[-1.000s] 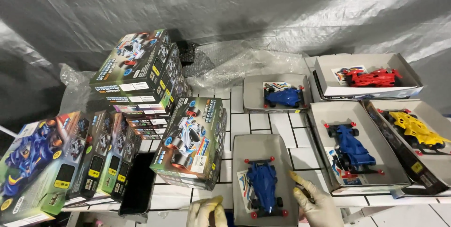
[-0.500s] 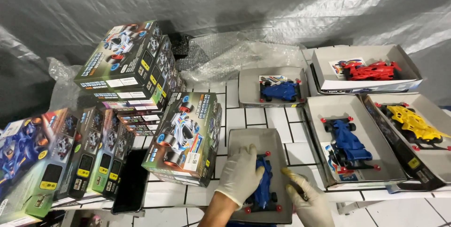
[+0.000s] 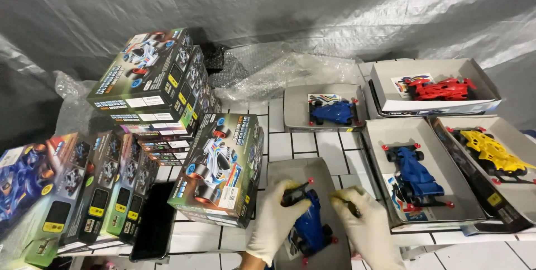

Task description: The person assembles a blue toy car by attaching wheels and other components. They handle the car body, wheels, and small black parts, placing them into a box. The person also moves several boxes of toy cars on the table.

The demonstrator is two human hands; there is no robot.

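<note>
**A:** Where's the blue toy car (image 3: 309,228) lying, and how do the hands sit on it?

**B:** It lies in the shallow grey tray (image 3: 295,170) at the bottom middle of the white tiled table (image 3: 290,141), nose pointing away from the person. The left hand (image 3: 277,217), in a pale glove, is closed over the car's front left part, fingers curled around the black wheel there. The car body shows between the two hands.

**A:** And the right hand (image 3: 365,231)?

**B:** Also gloved. It sits just beside the car's right flank, fingers pinched shut on a small dark piece (image 3: 353,208). Whether that piece is touching the car, I can't tell.

**A:** What lies around them?

**B:** Just left of the tray stands a printed car box (image 3: 220,169), tilted, with a stack of similar boxes (image 3: 153,88) behind it and a row of more boxes (image 3: 72,186) further left. To the right, an open tray holds a second blue car (image 3: 413,175); beside that, a yellow car (image 3: 494,153) lies in its own tray. Further back are a red car (image 3: 441,88) in a white box and another blue one (image 3: 333,112) in a grey tray. Bubble wrap (image 3: 273,69) lies behind the boxes
</note>
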